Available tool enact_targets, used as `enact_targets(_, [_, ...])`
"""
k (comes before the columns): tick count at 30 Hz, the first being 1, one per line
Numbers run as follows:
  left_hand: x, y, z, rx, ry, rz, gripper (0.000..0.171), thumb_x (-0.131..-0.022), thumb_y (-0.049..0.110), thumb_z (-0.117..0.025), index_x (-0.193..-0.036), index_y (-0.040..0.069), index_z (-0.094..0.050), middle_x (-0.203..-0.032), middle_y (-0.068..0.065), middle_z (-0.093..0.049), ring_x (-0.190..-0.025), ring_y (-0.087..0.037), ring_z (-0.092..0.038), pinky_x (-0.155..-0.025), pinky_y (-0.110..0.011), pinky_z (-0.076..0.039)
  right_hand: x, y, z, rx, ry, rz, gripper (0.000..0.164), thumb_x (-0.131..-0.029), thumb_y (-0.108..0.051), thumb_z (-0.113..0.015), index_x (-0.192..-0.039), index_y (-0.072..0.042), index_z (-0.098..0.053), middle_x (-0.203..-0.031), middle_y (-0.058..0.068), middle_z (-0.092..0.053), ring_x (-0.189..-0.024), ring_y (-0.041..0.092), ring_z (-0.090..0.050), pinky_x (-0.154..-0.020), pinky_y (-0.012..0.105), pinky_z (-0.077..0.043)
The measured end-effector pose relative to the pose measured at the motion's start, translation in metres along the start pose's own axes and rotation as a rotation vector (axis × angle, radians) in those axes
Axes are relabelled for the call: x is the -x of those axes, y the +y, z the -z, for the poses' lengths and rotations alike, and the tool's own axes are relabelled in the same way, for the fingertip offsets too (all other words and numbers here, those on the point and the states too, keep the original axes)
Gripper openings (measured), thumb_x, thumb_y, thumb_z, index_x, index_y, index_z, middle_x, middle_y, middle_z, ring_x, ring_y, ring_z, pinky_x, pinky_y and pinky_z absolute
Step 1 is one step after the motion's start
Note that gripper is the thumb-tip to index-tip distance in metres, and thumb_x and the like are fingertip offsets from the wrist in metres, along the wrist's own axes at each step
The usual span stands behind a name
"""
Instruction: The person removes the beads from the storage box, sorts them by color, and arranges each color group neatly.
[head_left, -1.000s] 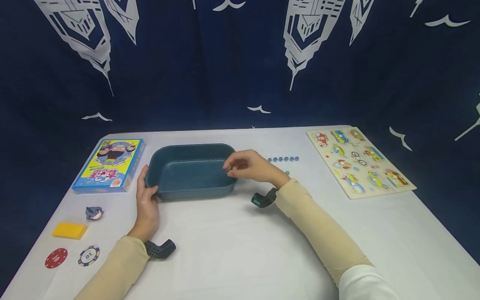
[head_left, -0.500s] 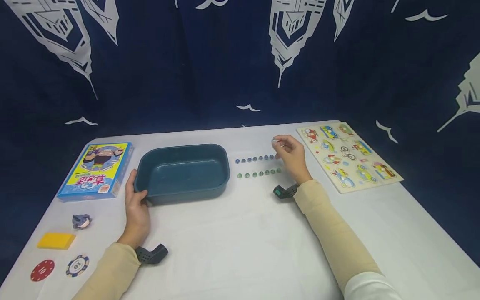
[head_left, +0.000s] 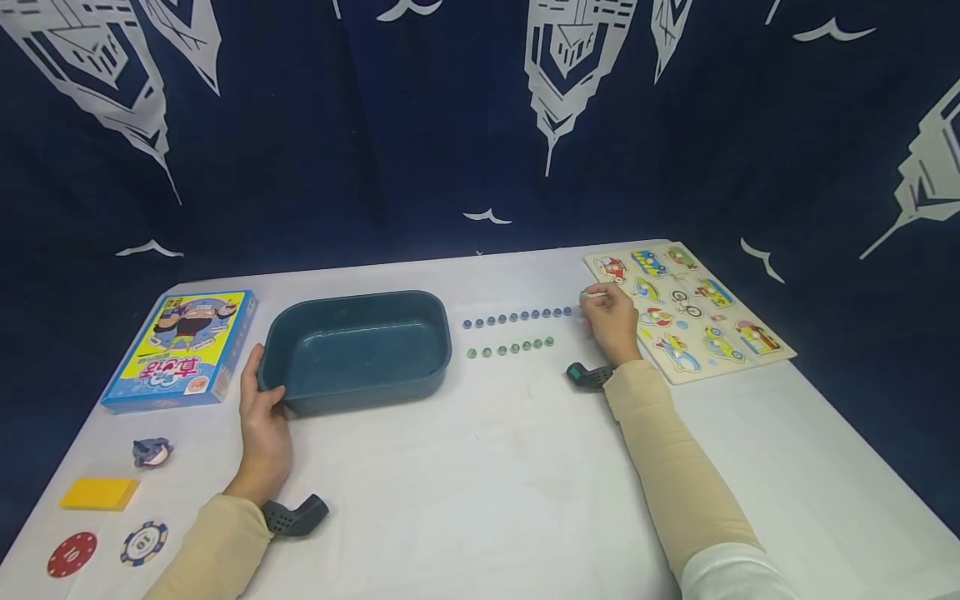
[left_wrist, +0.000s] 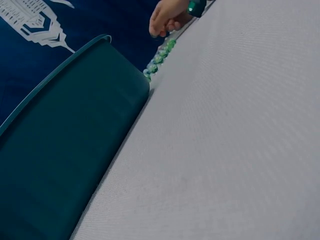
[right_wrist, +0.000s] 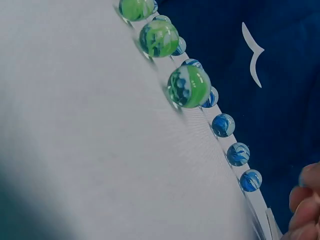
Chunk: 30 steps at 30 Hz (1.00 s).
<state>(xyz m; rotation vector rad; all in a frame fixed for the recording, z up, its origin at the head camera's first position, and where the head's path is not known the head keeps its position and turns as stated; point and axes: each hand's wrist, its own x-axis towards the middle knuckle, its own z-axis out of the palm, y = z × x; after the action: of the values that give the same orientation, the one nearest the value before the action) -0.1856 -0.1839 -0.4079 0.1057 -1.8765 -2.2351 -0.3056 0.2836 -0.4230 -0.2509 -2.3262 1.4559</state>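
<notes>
My left hand [head_left: 264,433] holds the dark teal basin [head_left: 352,398] at its near left corner, fingers along the left wall and thumb around the front. The basin stands on the table. My right hand [head_left: 613,323] is beyond the right end of a row of blue marbles [right_wrist: 223,125], beside the wooden puzzle board [head_left: 720,362]. A marble [right_wrist: 302,179] shows as a bluish edge at its pinched fingertips, mostly hidden by them. Several green marbles [right_wrist: 189,86] lie in a second row nearer to me.
To the left are a boxed game [head_left: 180,350], a small shark figure [head_left: 152,452], a yellow block [head_left: 100,493], a red chip [head_left: 72,554] and a white-and-blue chip [head_left: 144,543]. A dark blue printed curtain [head_left: 337,167] hangs behind the white table [head_left: 450,517].
My right hand has moved from over the basin's right side to the far end of the blue row, near the puzzle board. The left hand stays at the basin. The head view has shifted.
</notes>
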Motion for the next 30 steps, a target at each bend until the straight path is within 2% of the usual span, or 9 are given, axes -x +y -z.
enact_targets(7, [0.0005,0.0007,-0.0008,-0.023,-0.007,0.006,0.073,-0.091,0.003,-0.021,-0.161,0.021,-0.009,-0.166,0.011,0.000,-0.150,-0.004,0.003,-0.117,-0.018,-0.001,0.0001,0.0096,0.0008,0.175,-0.039,0.052,0.023,-0.093,-0.018,-0.067,-0.110,-0.004,-0.070,-0.090,0.009,-0.065,-0.060,0.011,-0.060,-0.054,0.019,-0.048])
enact_targets(15, [0.0009,0.0015,-0.0016,-0.020,-0.004,0.009,0.073,-0.091,0.004,-0.022,-0.161,0.021,-0.009,-0.166,0.011,0.000,-0.150,-0.004,0.003,-0.117,-0.017,-0.001,0.0016,0.0099,0.0000,0.260,-0.034,0.058,0.021,-0.090,-0.014,-0.068,-0.107,-0.003,-0.074,-0.085,0.011,-0.067,-0.065,0.018,-0.055,-0.057,0.026,-0.042])
enact_targets(24, [0.0009,0.0013,-0.0009,-0.023,0.000,0.006,0.073,-0.091,0.004,-0.021,-0.161,0.020,-0.008,-0.166,0.011,-0.001,-0.150,-0.004,0.003,-0.117,-0.017,-0.001,0.0022,0.0077,-0.0025,0.292,-0.025,0.060,0.022,-0.090,-0.013,-0.070,-0.108,-0.003,-0.074,-0.086,0.012,-0.068,-0.069,0.020,-0.056,-0.063,0.029,-0.042])
enact_targets(30, [0.0007,0.0008,-0.0009,-0.019,0.003,0.008,0.073,-0.091,0.004,-0.022,-0.161,0.019,-0.008,-0.166,0.011,-0.001,-0.150,-0.004,0.003,-0.117,-0.017,-0.001,-0.0004,0.0097,-0.0011,0.238,-0.026,0.032,0.029,-0.096,-0.022,-0.064,-0.117,-0.004,-0.071,-0.093,0.012,-0.067,-0.069,0.017,-0.059,-0.060,0.025,-0.047])
